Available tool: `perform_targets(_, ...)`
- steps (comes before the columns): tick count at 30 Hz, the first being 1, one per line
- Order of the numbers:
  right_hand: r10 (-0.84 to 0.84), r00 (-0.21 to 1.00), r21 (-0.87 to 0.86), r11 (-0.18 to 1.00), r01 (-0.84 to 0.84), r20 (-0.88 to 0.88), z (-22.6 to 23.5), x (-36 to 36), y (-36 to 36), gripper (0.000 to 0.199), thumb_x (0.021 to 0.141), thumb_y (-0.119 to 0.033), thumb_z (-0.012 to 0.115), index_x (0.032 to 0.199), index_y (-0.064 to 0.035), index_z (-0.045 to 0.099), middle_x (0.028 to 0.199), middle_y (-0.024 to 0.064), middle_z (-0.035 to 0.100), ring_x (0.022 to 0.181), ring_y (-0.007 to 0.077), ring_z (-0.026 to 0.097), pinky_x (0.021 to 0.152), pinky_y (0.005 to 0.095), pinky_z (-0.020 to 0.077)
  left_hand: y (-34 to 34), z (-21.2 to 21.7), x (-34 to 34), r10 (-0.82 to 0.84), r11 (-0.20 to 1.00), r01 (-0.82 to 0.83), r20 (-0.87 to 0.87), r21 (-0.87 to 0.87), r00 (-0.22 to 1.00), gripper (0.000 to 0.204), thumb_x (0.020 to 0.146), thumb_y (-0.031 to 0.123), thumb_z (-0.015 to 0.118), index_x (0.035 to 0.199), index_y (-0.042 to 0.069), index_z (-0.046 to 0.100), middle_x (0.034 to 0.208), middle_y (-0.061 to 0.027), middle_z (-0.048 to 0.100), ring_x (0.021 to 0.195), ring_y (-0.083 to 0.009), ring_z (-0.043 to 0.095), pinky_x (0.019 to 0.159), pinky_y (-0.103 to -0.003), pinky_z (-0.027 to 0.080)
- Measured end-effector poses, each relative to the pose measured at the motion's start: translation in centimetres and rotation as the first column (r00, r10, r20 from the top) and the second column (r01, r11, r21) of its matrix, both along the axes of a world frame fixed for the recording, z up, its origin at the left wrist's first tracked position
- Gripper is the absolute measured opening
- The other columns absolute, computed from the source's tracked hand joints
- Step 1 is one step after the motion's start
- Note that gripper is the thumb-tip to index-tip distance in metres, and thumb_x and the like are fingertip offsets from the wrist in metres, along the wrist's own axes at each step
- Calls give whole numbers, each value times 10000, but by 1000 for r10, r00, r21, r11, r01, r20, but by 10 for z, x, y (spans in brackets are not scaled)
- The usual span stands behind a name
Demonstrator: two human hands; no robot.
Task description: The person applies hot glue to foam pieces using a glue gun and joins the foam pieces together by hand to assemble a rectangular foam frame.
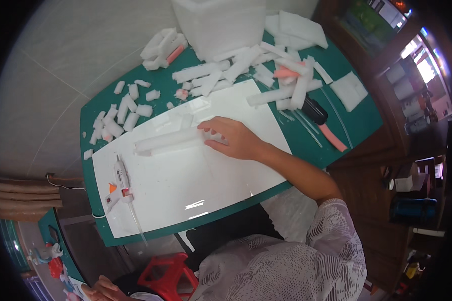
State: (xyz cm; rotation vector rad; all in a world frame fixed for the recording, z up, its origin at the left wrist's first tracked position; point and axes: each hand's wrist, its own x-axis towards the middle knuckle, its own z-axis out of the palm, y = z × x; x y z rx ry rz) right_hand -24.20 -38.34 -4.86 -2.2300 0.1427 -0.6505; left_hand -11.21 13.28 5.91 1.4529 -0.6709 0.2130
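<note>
R hand [228, 138], approx. ctr of frame, has fingers on the far side & thumb on the near side of a white foam strip [168, 142], holding its R end. Strip lies on the white board [186, 185], L of ctr, running toward the L; a small foam piece [187, 121] sits just beyond it. Another hand [104, 289] shows at the lower L edge; can't tell whose, so L hand's grip can't be told either.

Glue gun [120, 178] lies on the board's L part, nozzle toward top of frame, clear glue stick [135, 219] out the back. Short foam chunks [114, 128] are scattered on the green table [364, 128], upper L. Heaped foam strips [243, 63] lie upper ctr, below a big white foam box [221, 27]. Upper R: blk tool [315, 111] touching a pink strip [332, 138], w/ clear sticks [308, 123] just beside. Red stool [168, 273] at bottom, L of ctr.
</note>
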Motion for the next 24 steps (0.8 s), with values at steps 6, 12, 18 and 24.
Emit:
perform_targets(6,1,1000,30,1000,0,-17,5,0,2,381,877,-102,721,1246,-85,628,1098,78,665,925,195,648,702,287,540,10,8,3,-347,937,338,-120,-87,930,303,970,362,668,900,92,552,718,-52,621,625,-138,581,570,-310,404)
perform_targets(12,26,998,61,998,-22,-60,9,1,5,408,857,-44,717,1253,-66,623,1093,82,666,898,180,629,690,274,516,-3,-1,-6,51,996,-53,-37,-70,998,287,945,275,717,988,83,509,768,-5,550,664,-97,475,597,-265,359)
perform_targets(18,15,998,40,999,-13,-64,14,6,11,394,866,-60,723,1248,-72,627,1078,88,670,895,200,638,684,288,525,-14,13,-18,94,985,-100,-51,-141,994,236,986,199,661,1024,87,456,792,-61,639,723,-190,604,645,-318,460)
perform_targets(24,-72,993,31,997,75,-94,9,5,11,425,840,-2,710,1254,-42,624,1067,83,656,923,153,624,705,256,501,-21,13,-9,-55,992,54,-3,-114,998,251,1013,256,617,981,83,438,587,-74,588,564,-245,623,575,-318,470)
